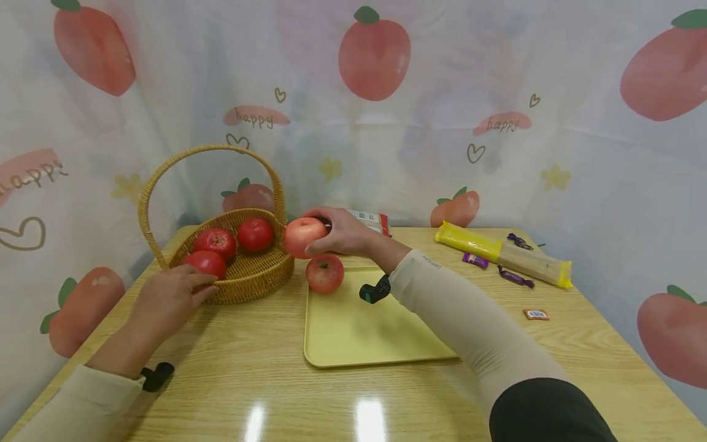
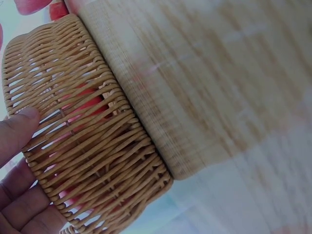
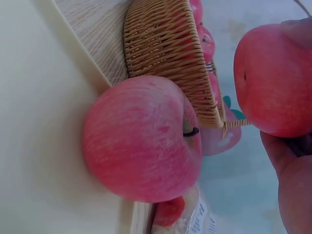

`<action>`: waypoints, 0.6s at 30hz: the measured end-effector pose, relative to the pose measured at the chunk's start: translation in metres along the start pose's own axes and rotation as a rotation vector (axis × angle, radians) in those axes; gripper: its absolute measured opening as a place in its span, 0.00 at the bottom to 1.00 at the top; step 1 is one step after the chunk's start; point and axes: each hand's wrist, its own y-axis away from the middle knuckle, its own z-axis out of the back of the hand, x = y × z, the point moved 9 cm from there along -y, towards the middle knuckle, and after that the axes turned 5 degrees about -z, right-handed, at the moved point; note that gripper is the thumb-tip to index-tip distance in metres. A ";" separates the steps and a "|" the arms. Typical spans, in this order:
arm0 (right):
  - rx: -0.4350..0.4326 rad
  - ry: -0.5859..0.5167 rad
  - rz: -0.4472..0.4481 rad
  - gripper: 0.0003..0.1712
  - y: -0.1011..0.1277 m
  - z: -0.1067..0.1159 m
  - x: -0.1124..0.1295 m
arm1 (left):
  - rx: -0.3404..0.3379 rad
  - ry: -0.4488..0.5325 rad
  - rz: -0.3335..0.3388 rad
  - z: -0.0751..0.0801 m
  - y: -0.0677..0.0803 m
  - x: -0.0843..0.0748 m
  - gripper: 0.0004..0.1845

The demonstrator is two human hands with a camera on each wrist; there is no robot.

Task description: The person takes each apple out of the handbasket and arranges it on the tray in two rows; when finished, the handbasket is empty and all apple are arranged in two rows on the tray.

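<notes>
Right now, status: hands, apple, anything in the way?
Right hand grips an apple in the air beside the wicker basket. Left hand rests open against the basket's side. Second apple sits on the yellow tray just below.

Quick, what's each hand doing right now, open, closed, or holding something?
Left hand: open, fingers resting against the wicker basket.
Right hand: closed round an apple, held above the yellow tray.
</notes>
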 end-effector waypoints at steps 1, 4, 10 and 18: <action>-0.003 0.007 0.006 0.37 0.001 0.001 0.000 | -0.001 0.001 0.000 0.000 0.000 0.000 0.11; -0.009 0.015 0.016 0.36 0.007 0.005 -0.003 | -0.003 0.003 0.000 0.000 0.000 0.000 0.11; -0.039 0.000 0.013 0.37 0.022 0.012 -0.012 | -0.014 0.007 -0.012 0.000 0.000 -0.001 0.11; -0.101 -0.017 -0.033 0.40 0.041 0.031 -0.028 | -0.025 0.005 -0.012 0.002 0.000 -0.001 0.12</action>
